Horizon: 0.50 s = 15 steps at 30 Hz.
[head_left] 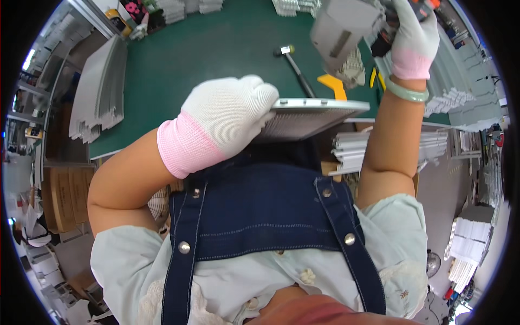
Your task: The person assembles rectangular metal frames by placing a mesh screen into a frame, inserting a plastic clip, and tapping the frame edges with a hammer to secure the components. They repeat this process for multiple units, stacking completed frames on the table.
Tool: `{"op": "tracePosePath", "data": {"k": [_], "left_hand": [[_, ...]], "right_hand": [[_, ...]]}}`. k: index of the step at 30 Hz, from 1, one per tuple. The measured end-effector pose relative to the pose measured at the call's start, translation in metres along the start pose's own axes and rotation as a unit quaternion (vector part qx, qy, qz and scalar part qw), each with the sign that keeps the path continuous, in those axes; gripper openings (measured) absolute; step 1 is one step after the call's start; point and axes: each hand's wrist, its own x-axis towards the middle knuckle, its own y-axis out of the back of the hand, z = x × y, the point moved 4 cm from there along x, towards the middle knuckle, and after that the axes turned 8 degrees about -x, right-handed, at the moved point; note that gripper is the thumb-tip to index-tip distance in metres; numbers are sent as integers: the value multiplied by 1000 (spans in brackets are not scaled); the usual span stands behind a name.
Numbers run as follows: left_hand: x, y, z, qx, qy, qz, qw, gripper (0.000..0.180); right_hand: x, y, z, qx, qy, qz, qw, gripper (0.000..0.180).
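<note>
My left hand [230,114], in a white glove with a pink cuff, is closed on the near-left edge of a thin panel [319,116]. The panel has a white frame and a grey ribbed face, and it is tilted at the table's front edge. At the upper right my right hand [416,40], gloved alike, is wrapped round a black and orange power tool [383,43], partly hidden by the fingers. Left of that hand stands a grey box-shaped piece [341,38] with a slot. A mallet [297,70] lies on the green table [216,49] beyond the panel.
An orange flat scraper [333,85] and yellow-handled pliers [374,77] lie near the grey piece. Stacked panels [100,86] stand at the table's left; more panels [449,70] lie on the right. White strips [349,149] sit below the table edge. Cardboard boxes [67,195] stand lower left.
</note>
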Motion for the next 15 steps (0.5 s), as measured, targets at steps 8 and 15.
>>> {"op": "tracePosePath", "data": {"k": [8,15], "left_hand": [[-13,-24,9,-12,12,10,1000,21],[-14,-27,3,-62,-13,25,998,20]], "right_hand": [[-23,-22,-12,24,-105,-58,993,19],[-26,-27,-13,65,-60,-89,992,16]]}}
